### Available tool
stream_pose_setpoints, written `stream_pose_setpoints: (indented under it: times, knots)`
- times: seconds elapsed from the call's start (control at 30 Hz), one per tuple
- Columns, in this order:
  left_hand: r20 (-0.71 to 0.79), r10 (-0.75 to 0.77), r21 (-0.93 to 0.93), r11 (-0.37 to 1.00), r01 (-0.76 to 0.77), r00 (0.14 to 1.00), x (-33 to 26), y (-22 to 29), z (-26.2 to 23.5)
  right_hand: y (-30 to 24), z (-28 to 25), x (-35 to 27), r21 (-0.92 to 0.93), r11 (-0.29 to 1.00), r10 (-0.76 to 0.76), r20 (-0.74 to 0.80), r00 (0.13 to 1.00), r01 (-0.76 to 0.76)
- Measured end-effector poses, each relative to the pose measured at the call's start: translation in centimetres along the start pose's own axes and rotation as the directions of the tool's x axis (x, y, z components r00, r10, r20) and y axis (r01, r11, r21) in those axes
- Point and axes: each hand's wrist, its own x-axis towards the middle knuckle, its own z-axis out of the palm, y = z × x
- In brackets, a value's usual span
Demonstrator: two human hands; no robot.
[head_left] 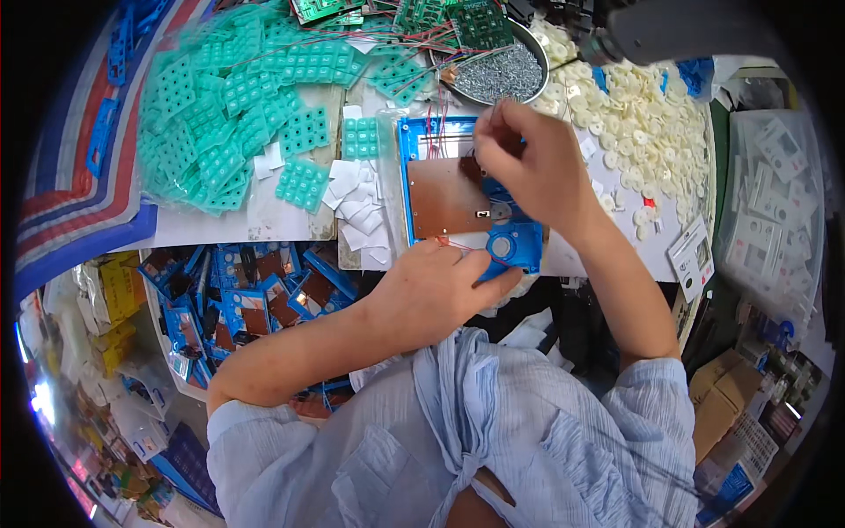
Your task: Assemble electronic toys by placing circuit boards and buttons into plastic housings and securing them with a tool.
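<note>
1. Bright, even light falls from above; shadows under the hands are soft and faint.
2. Fisheye bending curves straight edges near the black circular rim.
3. The centre is sharp; the lower-left edge shows glare and blur.

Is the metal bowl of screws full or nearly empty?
Partly full: grey screws cover the bowl's bottom; green circuit boards hide its far part.

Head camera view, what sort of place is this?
Probably a small electronics assembly workbench: heaps of green rubber keypads, a bowl of screws, a pile of white buttons, and a blue plastic case under both hands.
</note>
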Motion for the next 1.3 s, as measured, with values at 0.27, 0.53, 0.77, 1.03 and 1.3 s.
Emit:
stream_pose_setpoints:
  times: [0.27, 0.53, 0.77, 1.03, 1.3]
  knots:
    - [-0.45, -0.541, -0.396, 0.834, 0.384, 0.71, 2.9, -5.5, -4.6, 1.1, 0.8, -3.5, -0.257, 0.876, -0.416, 0.027, 0.909, 0.409]
    - [-0.484, -0.247, 0.19, 0.907, 0.376, 0.84, 5.7, -8.9, -3.2, -1.3, -0.5, -4.5, -0.438, 0.732, -0.468, 0.233, 0.853, 0.521]
    - [-0.485, -0.144, 0.042, 0.981, 0.187, 0.862, 5.5, -8.5, -3.3, 2.1, -2.3, 2.8, -0.25, 0.766, -0.613, -0.009, 0.79, 0.592]
    - [-0.482, -0.017, 0.128, 0.988, 0.09, 0.876, 5.1, -7.6, -3.9, 2.5, -2.0, 4.6, -0.305, 0.703, -0.628, 0.158, 0.762, 0.643]
    - [-0.433, -0.372, -0.27, 0.923, 0.276, 0.821, 4.1, -5.5, -3.5, 1.9, -2.5, 5.9, -0.37, 0.563, -0.7, 0.261, 0.664, 0.739]
